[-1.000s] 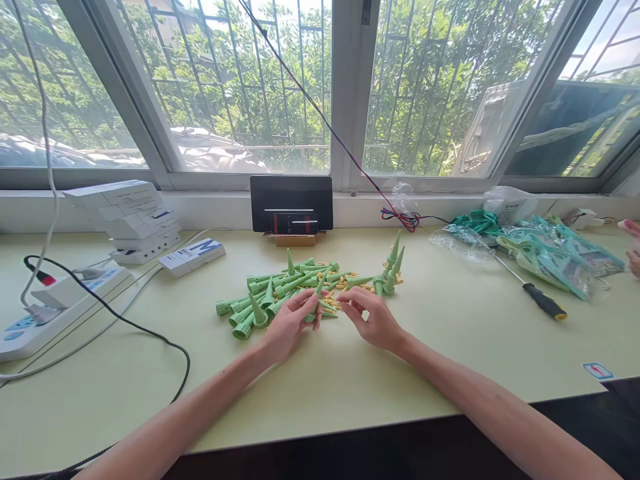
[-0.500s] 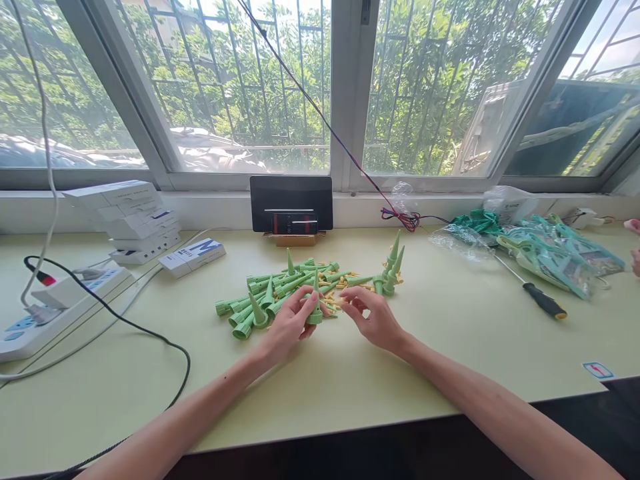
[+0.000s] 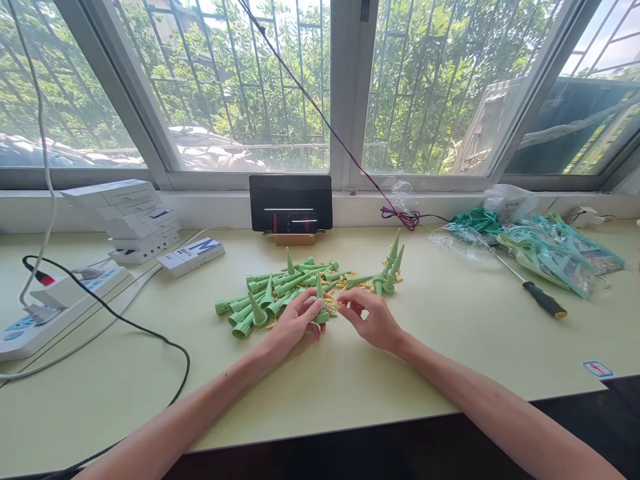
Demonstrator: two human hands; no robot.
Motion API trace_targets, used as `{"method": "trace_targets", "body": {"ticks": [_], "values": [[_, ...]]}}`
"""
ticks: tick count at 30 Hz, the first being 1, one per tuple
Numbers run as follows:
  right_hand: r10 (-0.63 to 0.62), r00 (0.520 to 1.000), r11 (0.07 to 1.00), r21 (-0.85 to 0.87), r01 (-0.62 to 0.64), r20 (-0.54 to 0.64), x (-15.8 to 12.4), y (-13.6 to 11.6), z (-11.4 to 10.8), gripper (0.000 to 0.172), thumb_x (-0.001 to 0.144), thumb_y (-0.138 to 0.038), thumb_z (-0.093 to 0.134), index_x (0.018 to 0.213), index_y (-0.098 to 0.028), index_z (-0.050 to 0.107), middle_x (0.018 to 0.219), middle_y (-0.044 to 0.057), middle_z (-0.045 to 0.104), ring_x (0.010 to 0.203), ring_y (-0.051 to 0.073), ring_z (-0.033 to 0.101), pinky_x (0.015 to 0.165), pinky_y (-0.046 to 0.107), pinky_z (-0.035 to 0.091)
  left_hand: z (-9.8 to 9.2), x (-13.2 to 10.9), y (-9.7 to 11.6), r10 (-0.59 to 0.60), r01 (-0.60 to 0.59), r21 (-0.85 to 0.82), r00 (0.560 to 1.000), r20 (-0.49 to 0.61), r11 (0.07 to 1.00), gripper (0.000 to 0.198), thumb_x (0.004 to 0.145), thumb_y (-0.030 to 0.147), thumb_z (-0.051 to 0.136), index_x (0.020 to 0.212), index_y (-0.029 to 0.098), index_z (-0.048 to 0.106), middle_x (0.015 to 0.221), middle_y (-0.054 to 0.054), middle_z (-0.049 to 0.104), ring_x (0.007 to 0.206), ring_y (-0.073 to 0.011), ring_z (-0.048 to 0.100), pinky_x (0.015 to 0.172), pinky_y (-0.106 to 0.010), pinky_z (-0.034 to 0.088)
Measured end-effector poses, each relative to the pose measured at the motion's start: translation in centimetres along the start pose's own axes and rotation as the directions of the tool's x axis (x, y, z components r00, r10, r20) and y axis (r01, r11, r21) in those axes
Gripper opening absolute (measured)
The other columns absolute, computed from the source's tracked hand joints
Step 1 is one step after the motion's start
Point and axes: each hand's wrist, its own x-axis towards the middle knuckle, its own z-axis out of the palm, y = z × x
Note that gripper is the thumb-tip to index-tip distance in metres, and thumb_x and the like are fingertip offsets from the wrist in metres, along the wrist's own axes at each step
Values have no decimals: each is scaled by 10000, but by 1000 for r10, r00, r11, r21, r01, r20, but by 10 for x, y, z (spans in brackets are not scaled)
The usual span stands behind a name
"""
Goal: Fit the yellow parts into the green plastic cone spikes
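My left hand (image 3: 299, 320) is closed round a green cone (image 3: 321, 308), which it holds upright with the tip up. Just to its right, my right hand (image 3: 373, 319) has its thumb and fingertips pinched together near the cone; a small yellowish piece seems to lie between them, too small to tell surely. Behind and left of my hands lies a pile of green cones (image 3: 257, 312), some lying and some standing. Small yellow pieces (image 3: 350, 277) are scattered among them. Upright green cones (image 3: 393, 270) with yellow pieces stand together behind my right hand.
A tablet with a phone before it (image 3: 294, 223) stands at the back. White boxes (image 3: 133, 217), a power strip (image 3: 65, 300) and cables are at the left. A screwdriver (image 3: 543, 300), crumpled plastic and green bagged items (image 3: 555, 257) lie at the right.
My left hand has moved slightly right with the green cone, closer to my right hand. The other person's fingers at the right edge have gone out of view.
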Motion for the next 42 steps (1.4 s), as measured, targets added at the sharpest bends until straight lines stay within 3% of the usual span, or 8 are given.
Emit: {"method": "trace_targets", "body": {"ticks": [5,13,24,42], "values": [[17,1000,1000,-13,-16,13,1,-1,1,123,915,-297,569,949,-188,614,804,30,660,507,87,487,514,231,461,-1,0,0,0,0,-3,999,35,1000,321,923,454,542,1136,217,506,1034,-63,601,650,-127,595,518,-256,532],[66,995,998,-21,-64,70,-1,0,1,130,918,-286,571,1013,-202,598,805,15,650,527,91,509,529,230,474,2,0,1,-4,4,16,1000,5,1000,368,888,489,577,1104,201,499,1082,-86,602,641,-135,620,501,-258,530],[77,994,997,-9,-76,78,-1,1,0,175,917,-272,563,1080,-208,553,813,13,638,512,87,518,498,221,459,1,1,0,-3,4,54,1000,-12,999,374,876,503,584,1071,202,475,940,-41,592,596,-128,604,498,-252,519],[51,996,997,-54,-47,71,0,0,0,165,899,-276,573,1047,-206,555,780,5,636,475,79,483,486,220,449,2,1,3,12,-1,117,996,-91,993,435,829,510,642,1103,202,501,925,-28,606,496,-106,595,476,-254,499]]}}
